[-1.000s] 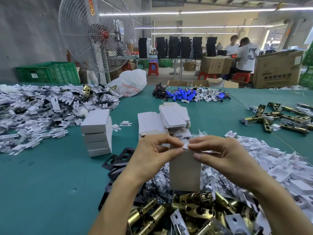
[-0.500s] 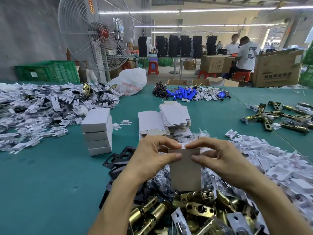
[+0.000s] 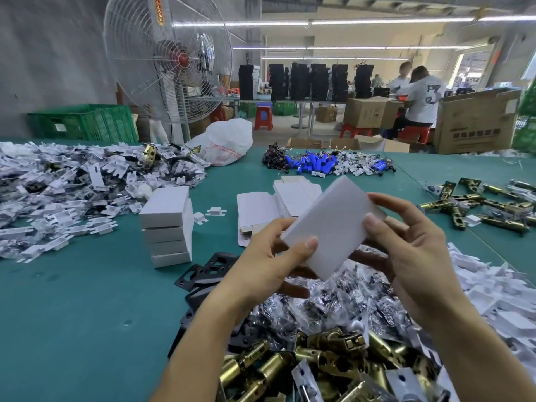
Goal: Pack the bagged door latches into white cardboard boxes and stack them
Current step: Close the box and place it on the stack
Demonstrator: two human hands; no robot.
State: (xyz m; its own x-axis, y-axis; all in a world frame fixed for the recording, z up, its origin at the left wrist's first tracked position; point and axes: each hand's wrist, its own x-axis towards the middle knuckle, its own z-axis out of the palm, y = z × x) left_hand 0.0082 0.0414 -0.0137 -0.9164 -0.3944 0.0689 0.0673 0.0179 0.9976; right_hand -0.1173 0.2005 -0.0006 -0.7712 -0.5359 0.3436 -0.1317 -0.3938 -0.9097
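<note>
Both hands are holding one white cardboard box (image 3: 333, 224) in the air. The left hand (image 3: 269, 256) is pinching its near left corner, thumb lying on the top face and fingers curling underneath, while the right hand (image 3: 412, 256) is gripping the far right edge with thumb and forefinger bent over it. The box is tilting, far end raised, and is hovering above the heap of clear-bagged door latches (image 3: 333, 303), well apart from the stack of four white boxes (image 3: 168, 224) standing to the left on the green table top (image 3: 72, 314).

Judging from this, the box is heading for that stack, and several things could be going wrong. Neither end flap is showing plainly (the far end is turning away from the camera), so an untucked flap could be springing open on the way and letting the bagged latch slide out. The fingers are sitting on edges and corners only, so passing the box to one hand could be letting the smooth card slip and drop into the heap. The stack itself is looking slightly uneven, with its top box sitting a little out of line. A fifth box landing off-centre, or with a push, could be tipping the column towards the loose black metal plates (image 3: 203, 271) lying near it.
</note>
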